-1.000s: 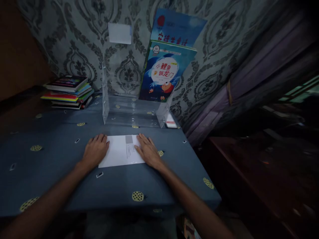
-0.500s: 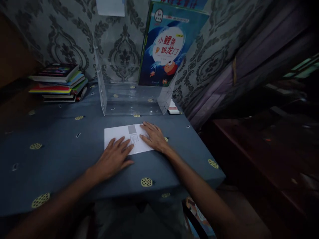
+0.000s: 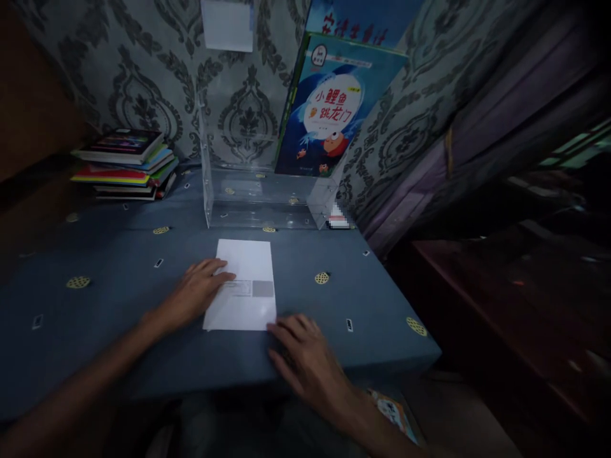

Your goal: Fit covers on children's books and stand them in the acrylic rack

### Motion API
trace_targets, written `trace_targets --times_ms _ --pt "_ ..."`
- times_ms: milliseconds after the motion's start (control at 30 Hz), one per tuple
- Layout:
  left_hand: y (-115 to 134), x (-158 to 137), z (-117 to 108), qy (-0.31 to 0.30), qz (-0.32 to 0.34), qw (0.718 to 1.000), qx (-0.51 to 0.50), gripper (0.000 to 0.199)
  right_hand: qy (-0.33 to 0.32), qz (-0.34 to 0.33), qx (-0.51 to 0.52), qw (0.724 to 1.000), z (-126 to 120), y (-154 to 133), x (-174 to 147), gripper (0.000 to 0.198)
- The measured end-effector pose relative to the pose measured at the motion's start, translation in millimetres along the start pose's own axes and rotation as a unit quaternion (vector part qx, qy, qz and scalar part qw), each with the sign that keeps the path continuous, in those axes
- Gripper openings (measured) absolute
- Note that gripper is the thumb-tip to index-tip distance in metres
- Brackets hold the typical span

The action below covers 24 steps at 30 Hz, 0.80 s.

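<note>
"At what step, judging by the hands?"

"Probably at squaring up the white booklet [image 3: 244, 264] on the desk [image 3: 119, 254]. Resting on its left side with the left hand [image 3: 203, 286], thumb and fingers apart; meeting its near right corner with the right hand [image 3: 305, 356], also spread, clamped on nothing."

"And next?"

"Seems to call for light, even pressure, to avoid skidding on the cloth [image 3: 305, 251]."

"Lying where?"

"Flat, near the desk's front edge, well left of its front right corner."

"And looking how?"

"Plain white, with a grey block [image 3: 263, 289] and small print, too faint to read."
</note>
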<state>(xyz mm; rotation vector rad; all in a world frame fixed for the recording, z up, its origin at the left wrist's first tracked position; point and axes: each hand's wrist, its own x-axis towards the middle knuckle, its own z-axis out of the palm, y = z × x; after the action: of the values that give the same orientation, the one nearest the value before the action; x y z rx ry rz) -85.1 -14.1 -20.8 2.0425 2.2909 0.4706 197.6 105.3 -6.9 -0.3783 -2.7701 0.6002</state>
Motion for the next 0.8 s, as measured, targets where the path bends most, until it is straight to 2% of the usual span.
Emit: trace_targets --times_ms 67,200,333,433,533,667,800 --pt "1.8 0.6 4.3 0.02 0.006 1.0 -0.009 0.036 -0.025 -0.024 0.039 0.999 -1.0 -14.4 11.4 0.026" --pt "9.5 -3.0 15.9 0.059 0.019 0.998 0.013 0.038 -0.002 -0.043 0.133 0.99 4.3 -17.4 79.2 0.047" --pt "14.1 -5.5 21.0 0.044 0.019 0.998 0.032 0.04 -0.094 -0.074 0.179 0.976 26.5 -11.6 152.2 0.064" --pt "15.6 -5.5 21.2 0.051 0.018 0.997 0.051 0.039 -0.123 -0.081 0.175 0.973 41.1 -2.5 183.2 0.065" --pt "16.7 -5.3 22.3 0.06 0.01 0.996 0.063 0.04 -0.101 -0.062 0.141 0.983 45.3 19.5 193.6 0.063" --pt "15.8 -6.2 21.8 0.055 0.01 0.997 0.054 0.04 -0.071 -0.038 0.064 0.995 39.0 59.8 186.5 0.053" --pt "15.9 -3.4 12.3 0.028 0.007 0.998 0.062 0.041 -0.077 -0.061 0.025 0.995 32.3 83.3 173.3 0.047"
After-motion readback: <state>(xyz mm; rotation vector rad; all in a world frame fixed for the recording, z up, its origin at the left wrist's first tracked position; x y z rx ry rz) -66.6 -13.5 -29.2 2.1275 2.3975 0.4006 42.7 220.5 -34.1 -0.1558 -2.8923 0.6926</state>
